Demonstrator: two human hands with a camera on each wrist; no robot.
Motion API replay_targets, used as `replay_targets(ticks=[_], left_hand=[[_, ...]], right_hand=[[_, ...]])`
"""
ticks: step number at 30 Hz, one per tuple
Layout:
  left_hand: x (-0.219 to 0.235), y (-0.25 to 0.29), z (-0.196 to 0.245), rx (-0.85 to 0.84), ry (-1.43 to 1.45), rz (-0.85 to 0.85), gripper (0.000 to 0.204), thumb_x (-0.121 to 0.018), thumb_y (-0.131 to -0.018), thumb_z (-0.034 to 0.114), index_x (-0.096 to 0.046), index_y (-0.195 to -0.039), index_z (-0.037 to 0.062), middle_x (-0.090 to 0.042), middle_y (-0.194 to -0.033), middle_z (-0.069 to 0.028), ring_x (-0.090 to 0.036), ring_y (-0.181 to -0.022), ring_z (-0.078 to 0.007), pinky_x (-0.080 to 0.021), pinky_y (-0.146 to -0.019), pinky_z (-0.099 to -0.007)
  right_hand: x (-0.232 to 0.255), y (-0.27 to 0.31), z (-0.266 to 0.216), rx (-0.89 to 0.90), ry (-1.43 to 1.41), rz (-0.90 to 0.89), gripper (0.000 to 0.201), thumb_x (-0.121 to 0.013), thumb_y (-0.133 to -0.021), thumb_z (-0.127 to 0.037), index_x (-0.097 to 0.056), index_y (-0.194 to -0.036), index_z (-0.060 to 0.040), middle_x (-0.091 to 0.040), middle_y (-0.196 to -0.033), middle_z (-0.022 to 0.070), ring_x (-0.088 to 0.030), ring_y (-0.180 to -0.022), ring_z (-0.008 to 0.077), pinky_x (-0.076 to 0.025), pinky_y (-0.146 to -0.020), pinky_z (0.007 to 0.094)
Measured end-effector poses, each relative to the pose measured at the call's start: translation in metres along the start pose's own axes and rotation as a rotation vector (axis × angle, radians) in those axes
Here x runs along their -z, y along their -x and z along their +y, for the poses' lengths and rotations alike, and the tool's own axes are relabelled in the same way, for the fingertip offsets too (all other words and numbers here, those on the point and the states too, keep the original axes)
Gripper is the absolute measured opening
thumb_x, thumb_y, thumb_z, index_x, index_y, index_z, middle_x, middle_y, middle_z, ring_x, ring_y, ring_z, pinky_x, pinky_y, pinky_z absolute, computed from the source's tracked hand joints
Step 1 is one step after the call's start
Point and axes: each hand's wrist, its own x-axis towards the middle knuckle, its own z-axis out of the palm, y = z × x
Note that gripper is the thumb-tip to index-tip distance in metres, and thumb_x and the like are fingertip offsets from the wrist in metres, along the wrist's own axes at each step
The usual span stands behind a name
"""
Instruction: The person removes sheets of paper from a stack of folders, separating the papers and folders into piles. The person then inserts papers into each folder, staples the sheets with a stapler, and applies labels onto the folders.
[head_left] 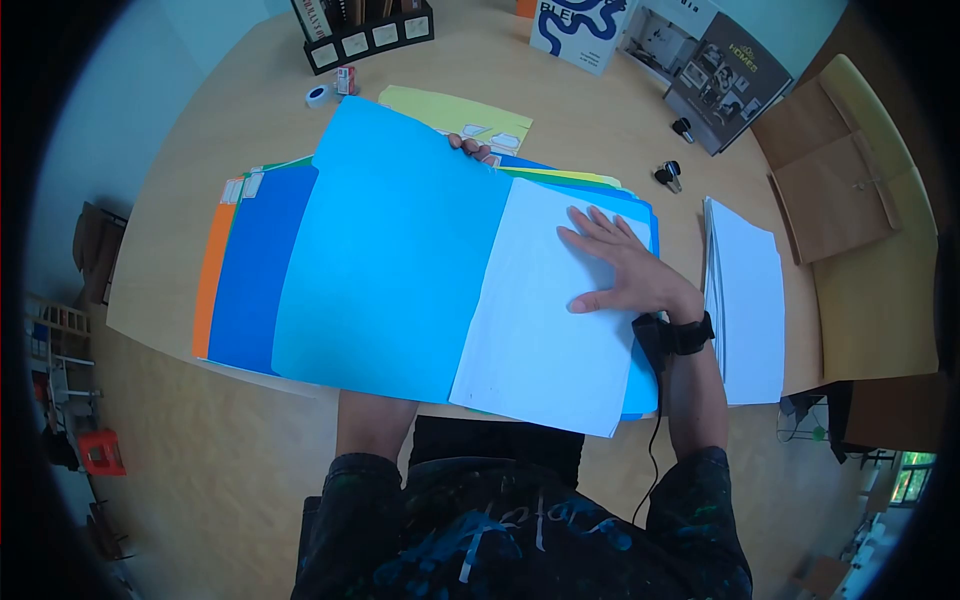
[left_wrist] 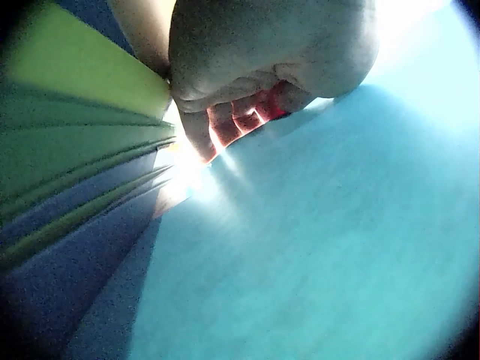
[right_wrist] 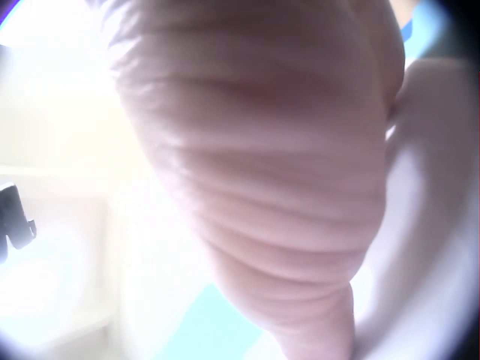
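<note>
A light blue folder [head_left: 390,250] lies opened on a stack of coloured folders, its left cover raised at an angle. White paper sheets [head_left: 540,300] lie on its right side. My right hand [head_left: 625,270] rests flat on the sheets, fingers spread and thumb apart; the right wrist view shows its palm side close up. From behind the raised cover, my left hand [head_left: 472,148] shows only its fingers at the top edge. Those fingers bend at the cover's edge in the left wrist view, where the palm [left_wrist: 270,52] faces the camera.
Dark blue [head_left: 260,270] and orange [head_left: 212,270] folders stick out at left, a yellow-green one [head_left: 455,112] behind. A paper stack [head_left: 745,300] lies at right, near black clips [head_left: 668,176]. Beyond stand books [head_left: 735,80], a black organizer [head_left: 370,42], a tape roll [head_left: 318,96] and a cardboard box [head_left: 870,220].
</note>
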Motion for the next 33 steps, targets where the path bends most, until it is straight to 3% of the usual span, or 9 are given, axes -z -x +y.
replay_targets(ticks=[10,15,25,28,31,33], left_hand=[[-0.003,0.000,0.012,0.002,-0.025,0.024,0.031,-0.037,-0.108,0.035,-0.051,-0.095,0.0109,-0.057,-0.095,-0.0102,-0.057,-0.106,-0.0245,-0.044,-0.111,-0.0419],[-0.005,-0.002,0.012,0.014,-0.038,0.037,0.031,-0.037,-0.108,0.035,-0.051,-0.095,0.0108,-0.057,-0.095,-0.0102,-0.057,-0.106,-0.0246,-0.044,-0.111,-0.0419],[-0.013,-0.007,0.014,0.037,-0.081,0.058,0.030,-0.038,-0.108,0.034,-0.051,-0.095,0.0106,-0.057,-0.094,-0.0102,-0.057,-0.105,-0.0246,-0.044,-0.110,-0.0418],[-0.015,-0.008,0.011,0.053,-0.094,0.065,0.030,-0.038,-0.108,0.034,-0.051,-0.094,0.0106,-0.057,-0.094,-0.0102,-0.057,-0.105,-0.0246,-0.044,-0.110,-0.0418],[-0.018,-0.011,0.008,0.072,-0.105,0.069,0.030,-0.038,-0.108,0.034,-0.051,-0.094,0.0105,-0.057,-0.094,-0.0102,-0.057,-0.105,-0.0247,-0.044,-0.110,-0.0418],[-0.019,-0.012,0.006,0.081,-0.110,0.075,0.030,-0.038,-0.108,0.034,-0.051,-0.094,0.0105,-0.057,-0.094,-0.0101,-0.057,-0.104,-0.0247,-0.045,-0.110,-0.0418]], right_hand=[[0.028,-0.005,0.020,0.031,-0.014,-0.139,0.108,-0.084,-0.066,-0.062,-0.036,-0.155,-0.0222,-0.019,-0.166,0.0105,-0.006,-0.154,0.0334,-0.007,-0.125,0.0506],[0.037,-0.010,0.034,-0.044,-0.057,-0.196,0.113,-0.086,-0.060,-0.064,-0.036,-0.155,-0.0277,-0.018,-0.166,0.0070,-0.003,-0.154,0.0330,-0.009,-0.123,0.0579],[0.035,-0.012,0.031,0.007,-0.045,-0.218,0.110,-0.087,-0.062,-0.060,-0.038,-0.154,-0.0256,-0.017,-0.166,0.0099,-0.003,-0.154,0.0336,-0.010,-0.123,0.0564],[0.034,-0.012,0.030,0.040,-0.068,-0.194,0.108,-0.086,-0.064,-0.061,-0.038,-0.154,-0.0237,-0.019,-0.166,0.0116,-0.004,-0.154,0.0343,-0.010,-0.124,0.0556],[0.045,-0.009,0.025,0.046,-0.059,-0.147,0.100,-0.083,-0.072,-0.058,-0.040,-0.153,-0.0188,-0.023,-0.164,0.0137,-0.014,-0.153,0.0348,-0.017,-0.123,0.0520],[0.065,-0.009,0.039,-0.106,-0.315,0.149,0.089,-0.078,-0.080,-0.055,-0.042,-0.151,-0.0130,-0.031,-0.161,0.0155,-0.026,-0.150,0.0343,-0.024,-0.121,0.0480]])
